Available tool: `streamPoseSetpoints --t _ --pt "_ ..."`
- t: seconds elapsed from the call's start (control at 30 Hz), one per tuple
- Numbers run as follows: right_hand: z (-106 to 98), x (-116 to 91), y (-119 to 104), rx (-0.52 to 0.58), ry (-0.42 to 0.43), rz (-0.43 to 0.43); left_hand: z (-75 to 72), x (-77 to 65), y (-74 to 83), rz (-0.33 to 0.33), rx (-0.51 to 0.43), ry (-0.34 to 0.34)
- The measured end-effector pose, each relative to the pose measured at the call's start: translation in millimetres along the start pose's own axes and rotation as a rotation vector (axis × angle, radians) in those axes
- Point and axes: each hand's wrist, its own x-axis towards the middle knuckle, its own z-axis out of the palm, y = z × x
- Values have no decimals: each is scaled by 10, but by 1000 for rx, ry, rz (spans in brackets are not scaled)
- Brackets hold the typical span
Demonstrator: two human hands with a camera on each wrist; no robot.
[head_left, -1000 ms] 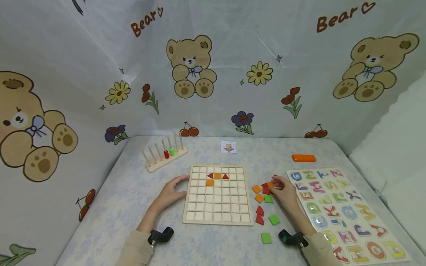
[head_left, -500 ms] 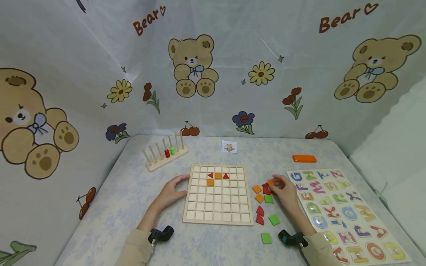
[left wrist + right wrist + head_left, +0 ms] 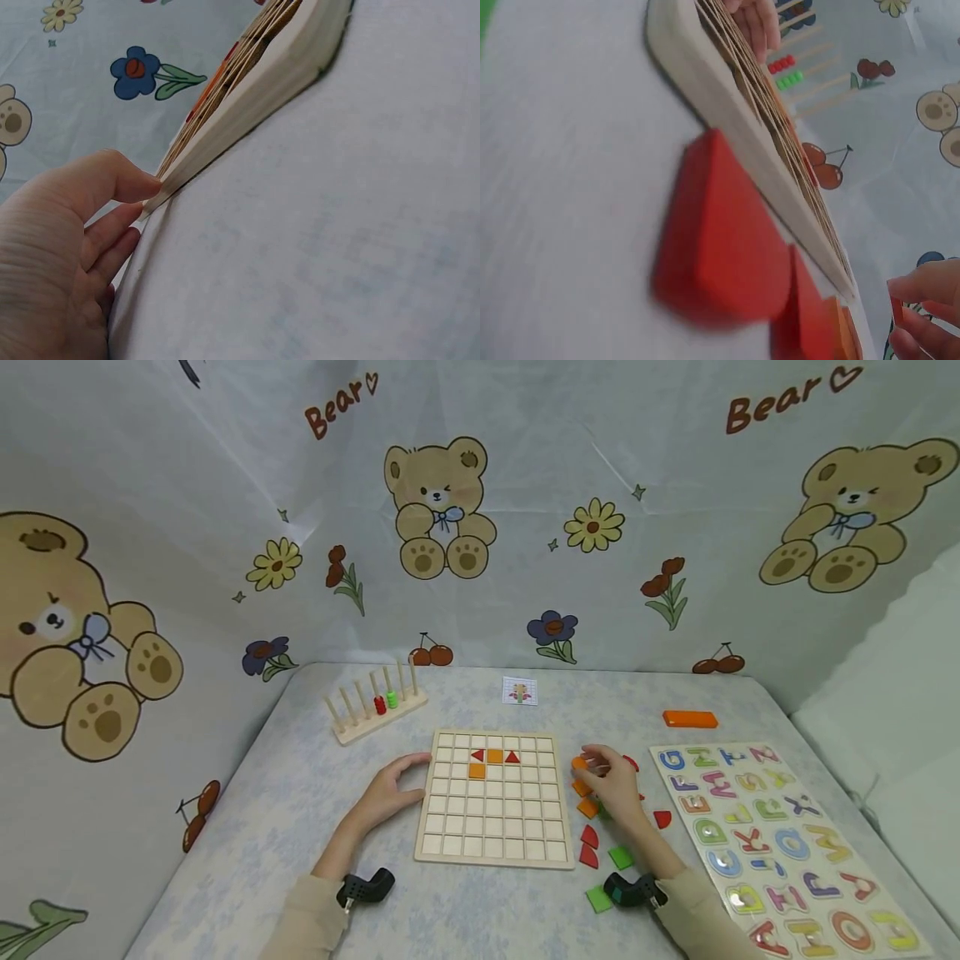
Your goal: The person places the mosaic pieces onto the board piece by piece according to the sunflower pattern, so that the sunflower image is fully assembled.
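Observation:
A wooden grid board [image 3: 457, 825] lies mid-table; red triangles [image 3: 512, 757] and orange squares [image 3: 495, 756] sit in its upper cells. My left hand [image 3: 382, 791] touches the board's left edge, thumb and fingers spread along it; in the left wrist view, the thumb tip [image 3: 142, 186] meets the rim. Just right of the board, my right hand [image 3: 617, 783] pinches a small orange piece [image 3: 579, 762] above the table. Only a thin edge of that piece [image 3: 897, 309] shows in the right wrist view. Loose orange squares [image 3: 588, 808] lie under and beside this hand, partly hidden.
Red quarter-circle pieces [image 3: 589, 837] and green squares [image 3: 621, 858] lie right of the board. An alphabet board [image 3: 757, 814] stands farther right, below an orange box [image 3: 690, 719]. A peg rack with beads [image 3: 380, 704] and a pattern card [image 3: 520, 691] are at the back.
My right hand has moved left toward the board with the orange piece, uncovering red pieces to its right. My left hand stays at the board's edge.

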Motion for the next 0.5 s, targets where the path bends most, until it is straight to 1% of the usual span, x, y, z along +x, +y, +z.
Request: streamPoseSetpoints --t 0.1,0.27,0.3,0.37,0.5 --pt "104 22 -95 43 -31 -34 -3 -1 8 -5 -6 -5" --pt "314 53 -242 101 -105 -25 -11 1 -7 7 -13 -5" --pt "356 60 -267 115 -119 -18 -17 -13 35 11 -11 -9" --pt "442 68 -308 131 -138 -28 -16 -13 27 19 -14 -10" --pt "594 75 -377 165 -159 -56 -12 -13 12 -1 -22 -12"
